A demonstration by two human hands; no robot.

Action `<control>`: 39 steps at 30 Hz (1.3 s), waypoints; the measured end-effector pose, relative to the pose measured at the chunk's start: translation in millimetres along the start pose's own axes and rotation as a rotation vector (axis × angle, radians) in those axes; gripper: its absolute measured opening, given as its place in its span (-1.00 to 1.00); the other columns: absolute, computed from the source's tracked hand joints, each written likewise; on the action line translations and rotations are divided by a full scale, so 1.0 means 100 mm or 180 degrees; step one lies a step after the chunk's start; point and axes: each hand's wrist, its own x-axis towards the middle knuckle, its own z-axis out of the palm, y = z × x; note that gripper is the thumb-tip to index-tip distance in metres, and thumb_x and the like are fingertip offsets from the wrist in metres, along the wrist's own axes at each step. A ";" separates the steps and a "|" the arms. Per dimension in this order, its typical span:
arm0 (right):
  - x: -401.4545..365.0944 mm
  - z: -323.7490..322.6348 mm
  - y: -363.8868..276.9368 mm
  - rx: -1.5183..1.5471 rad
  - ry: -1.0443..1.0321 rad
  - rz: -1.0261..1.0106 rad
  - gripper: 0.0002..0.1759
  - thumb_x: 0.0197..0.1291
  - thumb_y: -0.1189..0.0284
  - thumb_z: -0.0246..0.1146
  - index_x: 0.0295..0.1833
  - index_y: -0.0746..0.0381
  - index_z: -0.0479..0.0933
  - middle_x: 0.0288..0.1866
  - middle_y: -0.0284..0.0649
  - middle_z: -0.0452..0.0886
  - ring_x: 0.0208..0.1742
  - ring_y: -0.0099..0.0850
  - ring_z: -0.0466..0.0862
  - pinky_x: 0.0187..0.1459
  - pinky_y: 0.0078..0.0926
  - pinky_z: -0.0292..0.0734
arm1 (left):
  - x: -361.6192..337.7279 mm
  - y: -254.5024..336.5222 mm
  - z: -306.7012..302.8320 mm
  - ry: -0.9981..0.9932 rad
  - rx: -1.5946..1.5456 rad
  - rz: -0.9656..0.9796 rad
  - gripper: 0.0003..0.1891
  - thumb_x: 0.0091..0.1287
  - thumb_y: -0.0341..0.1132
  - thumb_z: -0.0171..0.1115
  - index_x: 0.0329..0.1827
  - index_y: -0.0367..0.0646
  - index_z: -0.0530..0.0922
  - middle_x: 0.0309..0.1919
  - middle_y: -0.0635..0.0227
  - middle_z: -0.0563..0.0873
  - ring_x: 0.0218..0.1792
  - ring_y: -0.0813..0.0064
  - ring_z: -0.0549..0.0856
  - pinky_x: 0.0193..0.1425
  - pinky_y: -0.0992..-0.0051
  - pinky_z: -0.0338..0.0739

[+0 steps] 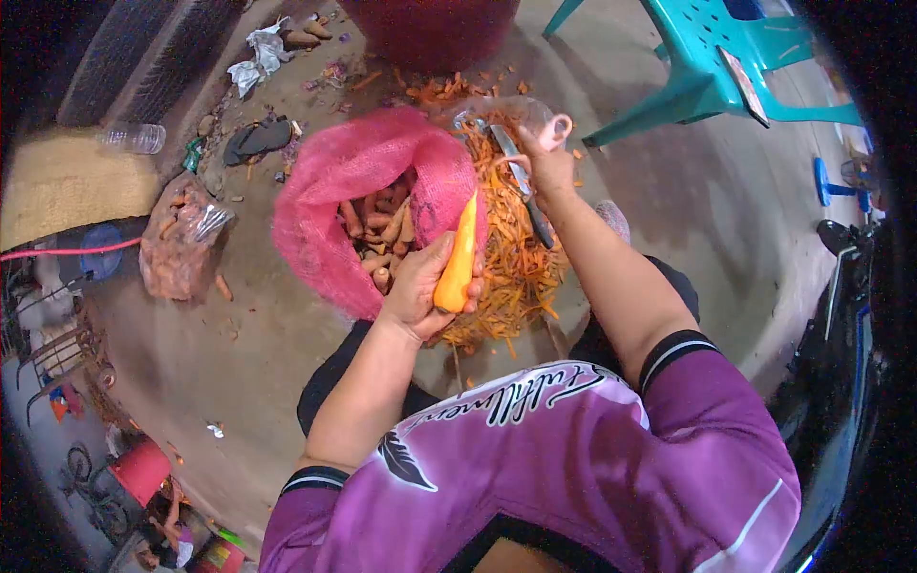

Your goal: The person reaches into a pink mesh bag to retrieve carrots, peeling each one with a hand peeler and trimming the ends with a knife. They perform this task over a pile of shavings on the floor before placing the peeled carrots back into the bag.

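Note:
My left hand (420, 286) is closed around a peeled orange carrot (458, 258), its tip pointing up and away from me. Just beyond it, a pink mesh sack (315, 191) stands with its mouth rolled back, and unpeeled carrots (387, 215) show inside. My right hand (549, 170) is held over the peel heap, fingers closed on a pale pink, loop-ended tool (559, 128) whose kind I cannot tell. Below that hand lies a knife (537, 215) with a dark handle and wide blade. Orange peels (506, 296) are heaped between my legs.
A teal plastic chair (688, 81) stands at the upper right, a phone-like flat object (743, 86) on it. At the top is a dark red tub (430, 29). Leftward lie a clear bag of carrots (181, 244), a plastic bottle (134, 138) and a dark sandal (258, 140).

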 end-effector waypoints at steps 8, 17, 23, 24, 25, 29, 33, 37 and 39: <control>0.66 -0.08 1.13 -0.2999 -0.0688 0.0216 -0.28 -0.11 -0.13 0.16 -0.13 0.37 0.45 -0.43 -0.10 0.56 -0.37 -0.26 0.59 -0.31 -0.23 0.44 | -0.06 0.10 -0.20 0.0167 0.0128 0.0134 -0.69 0.32 -0.12 -0.14 -0.06 -0.14 0.37 -0.41 0.36 0.48 -0.47 0.51 0.49 -0.50 0.56 0.39; 0.67 -0.52 1.57 -0.4528 -0.0560 -0.0041 -0.61 0.09 0.44 -0.10 0.09 0.22 0.24 0.01 0.12 0.33 0.06 -0.01 0.39 0.02 -0.16 0.34 | -0.07 0.08 -0.17 0.0720 0.0360 0.0091 -0.72 0.32 -0.15 -0.16 -0.09 -0.14 0.36 -0.36 0.33 0.52 -0.41 0.47 0.57 -0.44 0.49 0.49; 0.75 -0.71 1.75 -0.4462 -0.0411 0.0091 -0.63 0.03 0.39 0.01 -0.01 0.26 0.27 -0.01 0.12 0.37 -0.05 -0.02 0.48 -0.02 -0.19 0.37 | -0.06 -0.01 -0.14 0.0533 0.0622 0.0193 -0.70 0.32 -0.17 -0.16 -0.01 -0.16 0.32 -0.39 0.30 0.54 -0.48 0.43 0.56 -0.48 0.48 0.47; 0.72 -0.71 1.77 -0.4424 -0.0461 0.0075 -0.61 0.01 0.36 0.05 -0.01 0.26 0.26 -0.03 0.11 0.39 -0.06 -0.02 0.48 -0.02 -0.20 0.37 | -0.06 -0.02 -0.13 0.0560 0.0650 0.0198 -0.68 0.32 -0.17 -0.16 0.02 -0.16 0.31 -0.39 0.30 0.54 -0.48 0.43 0.56 -0.48 0.48 0.47; 0.62 -0.66 1.64 -0.4323 -0.0549 0.0172 -0.56 -0.02 0.33 0.10 -0.01 0.27 0.26 -0.05 0.11 0.41 -0.07 -0.03 0.49 -0.03 -0.22 0.37 | -0.07 -0.03 -0.12 0.0598 0.0675 0.0197 -0.67 0.33 -0.17 -0.16 0.05 -0.16 0.30 -0.40 0.30 0.54 -0.47 0.44 0.56 -0.48 0.49 0.47; 0.41 -0.59 1.44 -0.3801 -0.0292 0.0134 -0.46 -0.11 0.20 0.22 -0.06 0.31 0.28 -0.17 0.10 0.50 -0.09 -0.04 0.51 -0.07 -0.28 0.39 | -0.07 -0.05 -0.15 0.0608 0.0838 0.0193 -0.63 0.33 -0.18 -0.15 0.13 -0.15 0.27 -0.42 0.30 0.53 -0.46 0.46 0.56 -0.47 0.51 0.47; 0.60 -0.48 1.23 -0.2555 -0.0475 0.0760 -0.59 -0.07 0.18 0.21 -0.27 0.33 0.40 -0.37 -0.06 0.55 -0.35 -0.23 0.58 -0.35 -0.35 0.47 | -0.07 -0.06 -0.12 0.0555 0.0840 0.0280 -0.67 0.31 -0.24 -0.08 0.09 -0.14 0.30 -0.41 0.31 0.54 -0.48 0.48 0.57 -0.47 0.51 0.50; -0.08 -0.32 0.10 -0.0450 -0.0722 0.1463 -0.76 -0.03 0.40 0.11 -0.28 0.35 0.40 -0.52 -0.17 0.50 -0.55 -0.40 0.53 -0.53 -0.49 0.43 | -0.01 -0.05 -0.10 0.0345 0.1439 0.0346 -0.65 0.31 -0.27 -0.08 0.13 -0.15 0.26 -0.38 0.30 0.54 -0.49 0.50 0.57 -0.46 0.55 0.51; -0.34 -0.35 -0.22 -0.0647 -0.1165 0.1274 -0.74 -0.04 0.41 0.13 -0.25 0.37 0.39 -0.53 -0.17 0.50 -0.55 -0.41 0.52 -0.54 -0.52 0.41 | -0.02 -0.01 -0.04 0.0190 0.1573 0.0325 -0.61 0.30 -0.28 -0.07 0.17 -0.16 0.22 -0.37 0.30 0.54 -0.49 0.52 0.56 -0.46 0.57 0.50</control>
